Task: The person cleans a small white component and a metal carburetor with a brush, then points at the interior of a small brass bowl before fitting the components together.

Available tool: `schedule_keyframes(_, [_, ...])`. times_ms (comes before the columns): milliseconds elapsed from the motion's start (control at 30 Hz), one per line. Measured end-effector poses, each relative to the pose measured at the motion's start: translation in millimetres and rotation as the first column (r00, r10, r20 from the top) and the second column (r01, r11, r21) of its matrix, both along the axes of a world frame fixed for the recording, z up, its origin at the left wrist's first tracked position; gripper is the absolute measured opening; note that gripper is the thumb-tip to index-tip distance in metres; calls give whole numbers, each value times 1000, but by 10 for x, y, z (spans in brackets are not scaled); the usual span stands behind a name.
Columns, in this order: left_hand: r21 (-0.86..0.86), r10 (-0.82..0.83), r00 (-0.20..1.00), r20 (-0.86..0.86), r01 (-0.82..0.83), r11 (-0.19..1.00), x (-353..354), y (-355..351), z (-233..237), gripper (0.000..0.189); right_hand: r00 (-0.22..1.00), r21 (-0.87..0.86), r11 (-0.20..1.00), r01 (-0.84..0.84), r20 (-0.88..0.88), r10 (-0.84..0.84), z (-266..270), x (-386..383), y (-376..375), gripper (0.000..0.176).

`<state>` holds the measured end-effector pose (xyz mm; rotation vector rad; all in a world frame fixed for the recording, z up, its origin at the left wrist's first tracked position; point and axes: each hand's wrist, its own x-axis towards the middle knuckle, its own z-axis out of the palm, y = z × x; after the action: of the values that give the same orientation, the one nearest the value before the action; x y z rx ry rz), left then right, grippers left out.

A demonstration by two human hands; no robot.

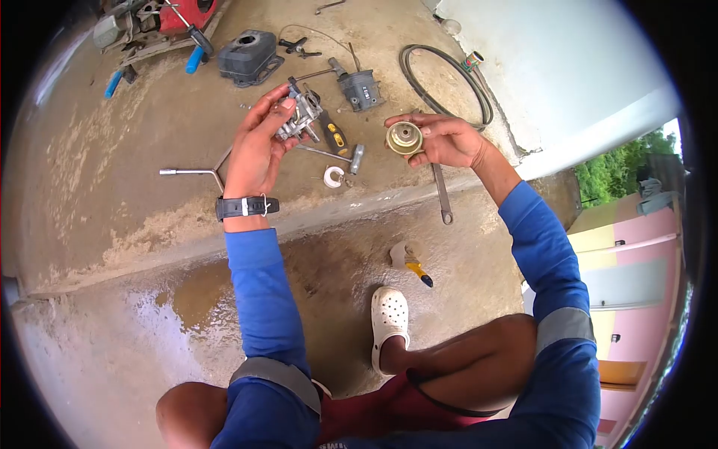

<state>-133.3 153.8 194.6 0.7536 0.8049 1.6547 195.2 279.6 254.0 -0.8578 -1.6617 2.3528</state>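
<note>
My left hand (256,142) is closed around a silver carburetor body (302,116), raised above the concrete ledge, its fittings turned toward the middle. Level with it, my right hand (451,142) grips a round brass-coloured carburetor bowl (404,138) by its edge, its hollow side facing me. The two parts are held apart. Beneath and between them lie a yellow-and-black screwdriver (333,136), a T-shaped metal tool (356,159) and a white ring-like piece (333,177). A spanner (443,196) rests below my right hand.
A multi-armed socket wrench (191,171) lies left. Farther back are a black plastic housing (249,56), a dark box-shaped part (361,90), a looped hose (409,71) and a red machine (191,11). Below the ledge stands a cup (399,255) with a yellow-handled brush (416,269).
</note>
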Motion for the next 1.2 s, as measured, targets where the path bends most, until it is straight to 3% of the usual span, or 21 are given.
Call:
schedule_keyframes(500, [13, -39, 999, -37, 39, 999, -52, -1, -69, 49, 992, -23, 998, -54, -119, 51, 70, -235, 23, 73])
schedule_keyframes(767, [67, 6, 978, 208, -20, 998, -82, 56, -109, 41, 990, -55, 998, -34, -140, 26, 47, -312, 45, 72])
schedule_keyframes(900, [101, 72, 969, 238, -99, 990, -26, 35, -39, 41, 980, -84, 991, -105, -177, 89, 72, -369, 59, 71])
schedule_keyframes(1100, [190, 70, 964, 258, -122, 974, 87, 105, 32, 54, 969, -93, 994, -60, -246, 35, 53, -520, -40, 62])
schedule_keyframes(1200, [203, 179, 949, 261, -235, 950, 183, 157, 0, 66, 969, -13, 999, 46, -243, -48, 108, -718, -210, 58])
